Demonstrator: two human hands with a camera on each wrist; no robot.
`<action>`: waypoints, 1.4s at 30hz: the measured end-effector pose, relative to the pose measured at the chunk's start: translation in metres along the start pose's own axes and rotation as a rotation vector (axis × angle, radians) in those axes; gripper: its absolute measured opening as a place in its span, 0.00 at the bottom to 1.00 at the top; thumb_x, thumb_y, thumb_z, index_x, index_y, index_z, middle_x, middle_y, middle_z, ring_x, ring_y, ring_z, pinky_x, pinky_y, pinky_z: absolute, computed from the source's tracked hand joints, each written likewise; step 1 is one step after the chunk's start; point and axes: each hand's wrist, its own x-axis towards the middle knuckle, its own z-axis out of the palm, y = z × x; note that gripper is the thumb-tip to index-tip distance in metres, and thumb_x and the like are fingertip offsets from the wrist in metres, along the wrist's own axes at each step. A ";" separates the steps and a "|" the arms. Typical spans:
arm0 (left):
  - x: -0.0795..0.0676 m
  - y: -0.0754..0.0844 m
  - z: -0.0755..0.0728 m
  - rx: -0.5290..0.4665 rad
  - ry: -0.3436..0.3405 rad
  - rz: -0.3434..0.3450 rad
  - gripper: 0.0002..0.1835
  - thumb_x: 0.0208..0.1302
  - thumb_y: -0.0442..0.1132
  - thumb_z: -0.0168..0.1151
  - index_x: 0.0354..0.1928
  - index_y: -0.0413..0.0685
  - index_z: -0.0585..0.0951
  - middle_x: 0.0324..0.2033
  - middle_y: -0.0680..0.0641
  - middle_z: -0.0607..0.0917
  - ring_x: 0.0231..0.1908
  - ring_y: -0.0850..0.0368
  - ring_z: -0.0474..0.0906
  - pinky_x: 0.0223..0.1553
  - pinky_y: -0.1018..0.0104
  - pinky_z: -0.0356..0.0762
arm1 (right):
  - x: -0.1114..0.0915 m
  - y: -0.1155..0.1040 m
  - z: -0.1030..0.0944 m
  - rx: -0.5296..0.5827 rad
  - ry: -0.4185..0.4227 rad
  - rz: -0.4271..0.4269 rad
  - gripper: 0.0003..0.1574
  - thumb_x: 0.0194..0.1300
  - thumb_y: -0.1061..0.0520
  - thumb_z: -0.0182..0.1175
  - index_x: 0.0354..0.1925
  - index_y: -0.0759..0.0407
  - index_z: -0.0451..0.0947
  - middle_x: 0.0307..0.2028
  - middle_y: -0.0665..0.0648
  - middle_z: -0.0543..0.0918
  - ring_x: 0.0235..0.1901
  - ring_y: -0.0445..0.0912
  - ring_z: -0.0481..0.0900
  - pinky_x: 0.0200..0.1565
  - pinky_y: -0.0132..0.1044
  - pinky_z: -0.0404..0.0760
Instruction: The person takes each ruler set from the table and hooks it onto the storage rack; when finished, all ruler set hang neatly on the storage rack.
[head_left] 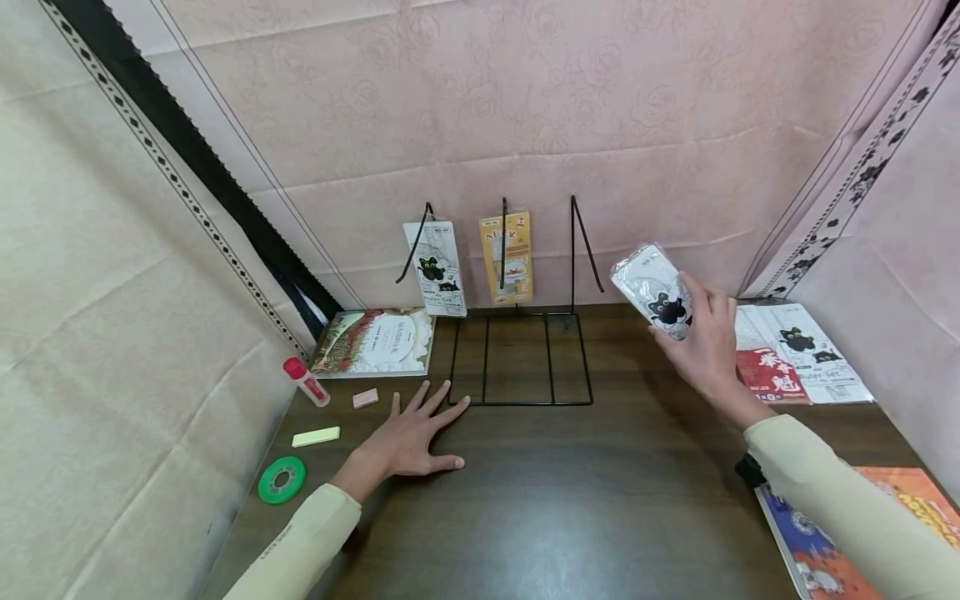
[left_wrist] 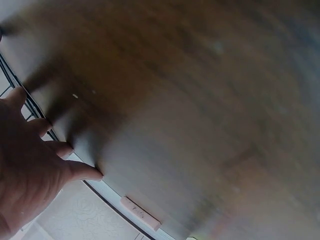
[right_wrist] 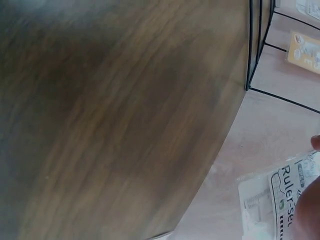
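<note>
The left sleeve point(head_left: 307, 540) and right sleeve point(head_left: 847, 500) are pale cream, reaching to the bare left hand point(head_left: 408, 437) and right hand point(head_left: 701, 337), with small dark lettering point(head_left: 275, 542) on the left one and a black piece point(head_left: 750, 471) beside the right.

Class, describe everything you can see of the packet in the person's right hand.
The packet looks like glossy clear plastic around mainly white contents, with a black cartoon creature printed near one end. The right wrist view shows the lettering "Ruler-Set" and ruler-like markings. Gripped by the right hand, which hides part of it, it tilts with its upper end leaning left in the head view. It is off the table, right of the black wire rack and apart from it.
</note>
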 end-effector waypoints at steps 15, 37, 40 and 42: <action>-0.002 0.000 -0.001 -0.015 0.007 0.007 0.50 0.51 0.82 0.46 0.74 0.80 0.45 0.77 0.50 0.44 0.76 0.37 0.39 0.63 0.23 0.44 | -0.006 -0.017 -0.003 0.082 0.279 -0.300 0.50 0.40 0.52 0.73 0.64 0.58 0.71 0.62 0.59 0.74 0.52 0.63 0.71 0.52 0.52 0.66; -0.001 0.002 0.001 -0.017 0.019 0.017 0.49 0.52 0.81 0.46 0.74 0.79 0.45 0.77 0.50 0.44 0.76 0.37 0.39 0.63 0.23 0.44 | -0.012 -0.046 -0.003 0.184 0.554 -0.489 0.40 0.45 0.45 0.69 0.53 0.66 0.73 0.53 0.62 0.76 0.52 0.57 0.71 0.57 0.42 0.65; -0.002 0.000 0.002 -0.009 0.028 0.010 0.49 0.51 0.82 0.46 0.74 0.80 0.45 0.77 0.50 0.45 0.76 0.37 0.40 0.63 0.23 0.45 | -0.012 -0.052 -0.002 0.203 0.560 -0.504 0.40 0.45 0.46 0.70 0.53 0.66 0.73 0.53 0.63 0.77 0.52 0.58 0.71 0.56 0.43 0.65; -0.002 -0.001 0.002 -0.005 0.036 0.010 0.49 0.51 0.82 0.46 0.74 0.80 0.45 0.77 0.50 0.45 0.76 0.38 0.40 0.63 0.23 0.45 | -0.010 -0.056 -0.001 0.206 0.566 -0.509 0.40 0.45 0.47 0.70 0.52 0.67 0.74 0.53 0.63 0.77 0.52 0.58 0.71 0.56 0.44 0.65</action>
